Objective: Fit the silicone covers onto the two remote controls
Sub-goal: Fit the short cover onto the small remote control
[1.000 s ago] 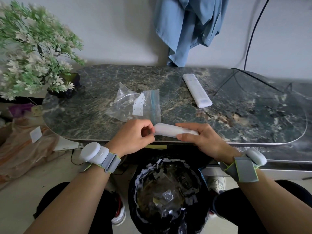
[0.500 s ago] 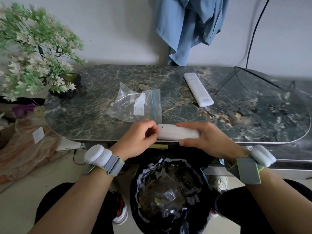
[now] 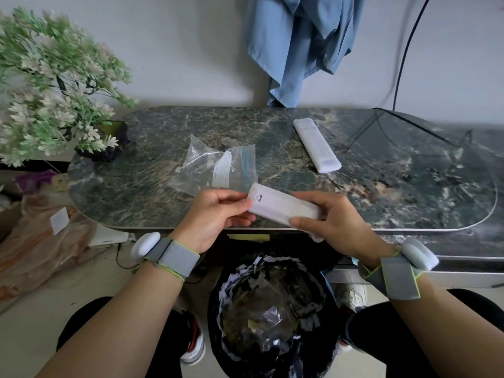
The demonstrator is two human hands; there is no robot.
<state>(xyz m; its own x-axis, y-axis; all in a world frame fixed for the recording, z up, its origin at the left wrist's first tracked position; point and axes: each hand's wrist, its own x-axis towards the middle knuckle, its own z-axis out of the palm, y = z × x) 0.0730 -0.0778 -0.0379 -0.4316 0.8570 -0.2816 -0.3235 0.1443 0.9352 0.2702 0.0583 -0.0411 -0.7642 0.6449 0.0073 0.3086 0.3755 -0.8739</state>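
Remote control (image 3: 283,208) pinched at opposite ends by left hand (image 3: 215,214) and right hand (image 3: 331,222).

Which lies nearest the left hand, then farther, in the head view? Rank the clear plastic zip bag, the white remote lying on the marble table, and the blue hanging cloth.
From the left hand:
1. Clear plastic zip bag, just beyond the fingers.
2. White remote, back and to the right on the table.
3. Blue hanging cloth, on the wall behind.

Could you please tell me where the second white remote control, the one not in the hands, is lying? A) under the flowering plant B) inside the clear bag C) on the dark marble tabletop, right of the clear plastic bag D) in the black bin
C: the second white remote control lies flat on the dark marble tabletop, to the right of the clear plastic bag.
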